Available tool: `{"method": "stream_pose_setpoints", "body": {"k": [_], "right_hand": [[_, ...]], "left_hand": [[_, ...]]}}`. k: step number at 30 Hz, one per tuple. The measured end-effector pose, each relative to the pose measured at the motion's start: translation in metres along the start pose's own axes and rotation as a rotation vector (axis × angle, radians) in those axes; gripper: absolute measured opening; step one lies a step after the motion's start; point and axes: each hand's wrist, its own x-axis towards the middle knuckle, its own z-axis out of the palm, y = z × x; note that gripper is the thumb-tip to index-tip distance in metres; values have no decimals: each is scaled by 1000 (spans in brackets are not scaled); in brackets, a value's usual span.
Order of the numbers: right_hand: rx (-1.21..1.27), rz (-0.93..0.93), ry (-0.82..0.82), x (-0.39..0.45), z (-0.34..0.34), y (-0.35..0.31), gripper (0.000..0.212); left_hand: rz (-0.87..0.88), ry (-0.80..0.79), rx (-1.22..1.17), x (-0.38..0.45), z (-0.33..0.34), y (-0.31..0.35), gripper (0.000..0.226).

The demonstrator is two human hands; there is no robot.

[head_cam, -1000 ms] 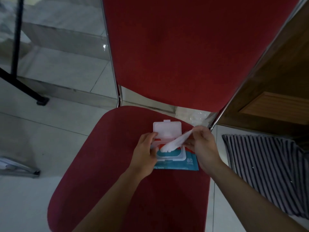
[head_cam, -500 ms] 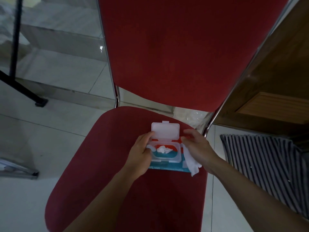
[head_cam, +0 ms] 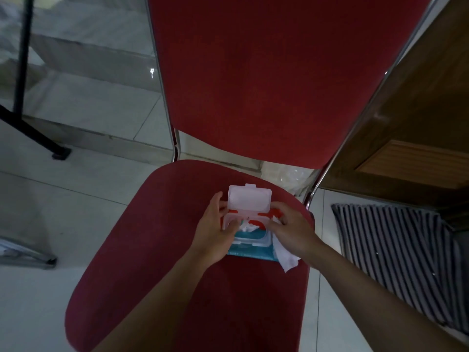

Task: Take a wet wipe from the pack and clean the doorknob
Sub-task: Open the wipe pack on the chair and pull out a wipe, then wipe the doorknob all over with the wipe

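Note:
A teal and red pack of wet wipes lies on the red chair seat, its clear lid flipped up. A crumpled tip of the following wipe sticks out of the opening. My left hand rests on the pack's left side, its fingers at the lid and opening. My right hand is at the pack's right side and holds a pulled-out white wipe, which hangs below the palm. No doorknob is in view.
The chair's red backrest rises behind the pack. A wooden door stands at the right, with a striped mat on the floor beside it. A black stand leg crosses the tiled floor at the left.
The wipe has come free of the pack and now hangs under my right hand. Both hands have closed in on the lid and opening; the lid tilts forward.

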Motion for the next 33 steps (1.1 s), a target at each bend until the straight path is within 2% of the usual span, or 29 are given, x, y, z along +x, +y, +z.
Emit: {"method": "stream_pose_setpoints", "body": {"k": [5, 11, 13, 17, 20, 23, 25, 29, 33], "right_hand": [[-8, 45, -5, -10, -7, -2, 37], [87, 125, 62, -36, -35, -27, 29], [162, 128, 106, -49, -48, -46, 23], [332, 123, 149, -81, -77, -92, 18], [395, 78, 155, -114, -103, -130, 13], [422, 43, 170, -142, -128, -161, 16], [410, -5, 198, -165, -145, -183, 16], [391, -102, 287, -214, -183, -229, 13], [359, -175, 328, -250, -222, -259, 11]], "left_hand": [[-18, -66, 71, 2, -3, 4, 75], [37, -82, 270, -10, -19, 39, 49], [52, -97, 273, -20, -24, 62, 49], [-5, -283, 85, -50, -30, 121, 33], [35, -400, -12, -77, -33, 171, 19], [132, -430, -26, -95, -40, 217, 30], [213, -447, -18, -109, -50, 251, 28], [377, -521, 116, -137, -75, 318, 50], [541, -464, 221, -159, -87, 372, 59]]}}
